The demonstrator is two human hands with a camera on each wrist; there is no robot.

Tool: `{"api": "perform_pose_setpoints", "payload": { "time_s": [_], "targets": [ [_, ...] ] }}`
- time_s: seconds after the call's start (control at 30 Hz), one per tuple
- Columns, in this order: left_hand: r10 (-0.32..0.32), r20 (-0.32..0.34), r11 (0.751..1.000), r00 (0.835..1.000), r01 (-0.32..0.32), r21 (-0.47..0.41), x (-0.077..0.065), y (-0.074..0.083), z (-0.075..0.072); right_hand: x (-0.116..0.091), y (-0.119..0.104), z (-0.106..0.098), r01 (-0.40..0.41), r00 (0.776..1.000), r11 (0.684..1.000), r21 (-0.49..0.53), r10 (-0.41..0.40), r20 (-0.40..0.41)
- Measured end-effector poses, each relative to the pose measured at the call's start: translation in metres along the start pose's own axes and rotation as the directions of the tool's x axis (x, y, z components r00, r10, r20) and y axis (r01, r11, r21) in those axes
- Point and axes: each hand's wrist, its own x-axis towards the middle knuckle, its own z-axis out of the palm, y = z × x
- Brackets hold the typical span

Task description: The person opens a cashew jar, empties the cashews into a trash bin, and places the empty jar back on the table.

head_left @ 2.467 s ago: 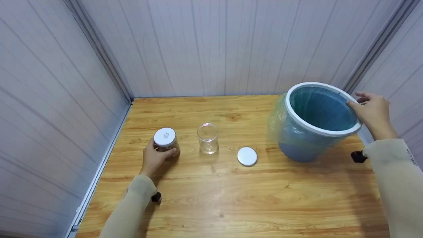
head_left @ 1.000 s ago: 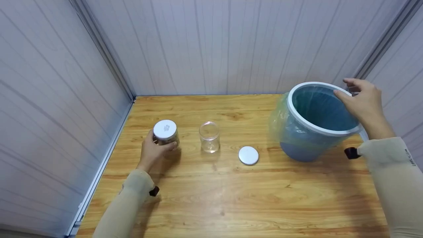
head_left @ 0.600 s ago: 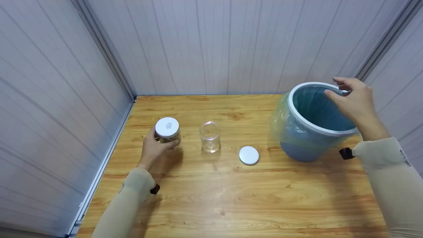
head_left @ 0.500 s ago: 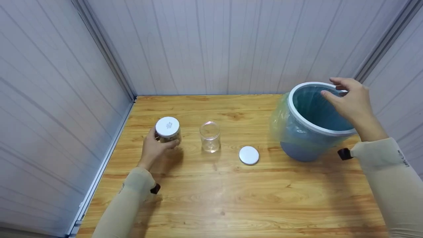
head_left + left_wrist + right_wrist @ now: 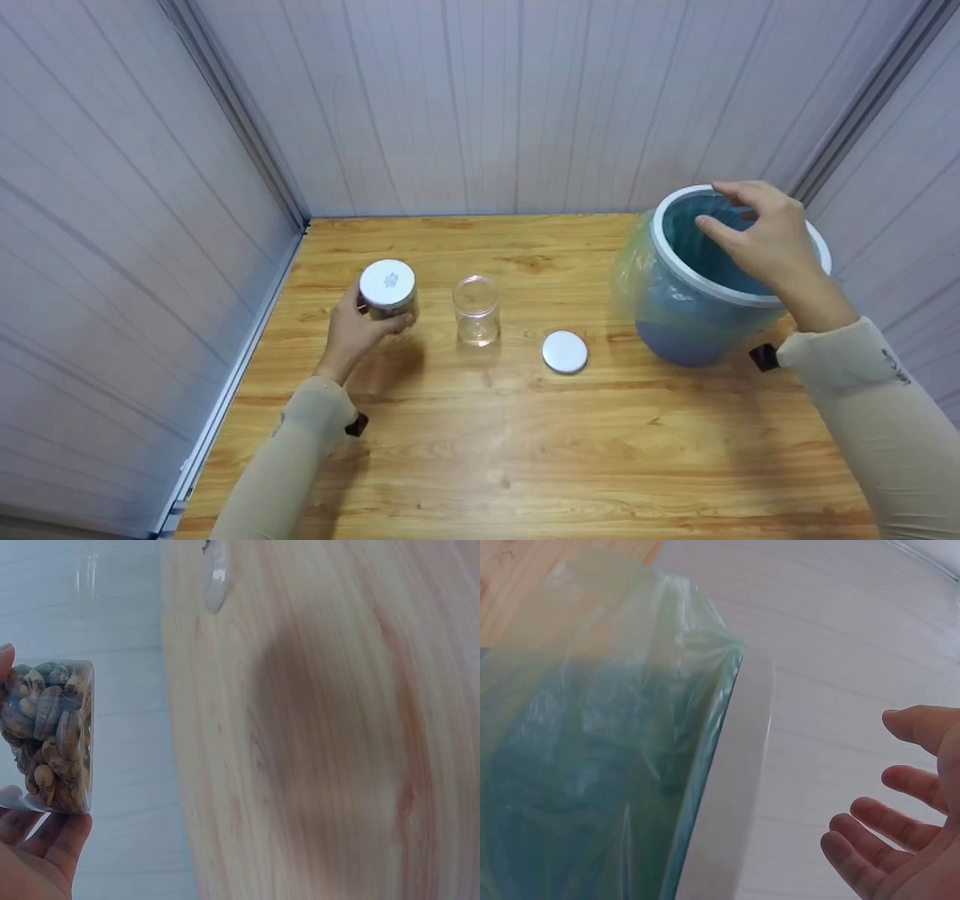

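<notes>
My left hand (image 5: 351, 330) grips a clear jar (image 5: 388, 283) with a white lid, held a little above the table. The left wrist view shows brown, nut-like pieces (image 5: 52, 739) filling much of it. To its right stands a second clear jar (image 5: 476, 311), uncovered and with nothing visible inside. A round white lid (image 5: 565, 352) lies flat on the table beyond that. Over the mouth of a blue bin (image 5: 675, 341) hovers my right hand (image 5: 765, 236), fingers spread and loosely bent, holding nothing. The right wrist view has the fingers apart from the bin's white rim (image 5: 731, 787).
A translucent green-yellow bag (image 5: 634, 277) lines the bin and hangs over its outside. The wooden table (image 5: 487, 450) is bounded by a pale panelled back wall (image 5: 480, 112) and side walls close on the left and right.
My right hand has let go of the bin's rim and moved left over its mouth. My left hand has raised the filled jar and shifted it slightly right.
</notes>
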Motion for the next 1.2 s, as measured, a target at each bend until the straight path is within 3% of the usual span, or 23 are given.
{"api": "perform_pose_setpoints", "payload": {
  "time_s": [0.4, 1.0, 1.2],
  "targets": [
    [0.034, 0.02, 0.999, 0.999, -0.034, -0.007, 0.0, 0.006, 0.005, -0.009, -0.02, 0.019, 0.186, 0.983, 0.983, 0.015, -0.186, 0.005],
    [0.074, 0.026, 0.997, 0.997, -0.074, -0.001, -0.002, 0.009, 0.008, -0.025, -0.043, 0.042, 0.296, 0.951, 0.955, 0.007, -0.296, 0.088],
    [0.044, 0.042, 0.999, 0.998, -0.044, -0.004, -0.006, 0.012, 0.009, -0.028, -0.046, 0.049, 0.356, 0.93, 0.935, 0.005, -0.355, 0.092]
  ]
}}
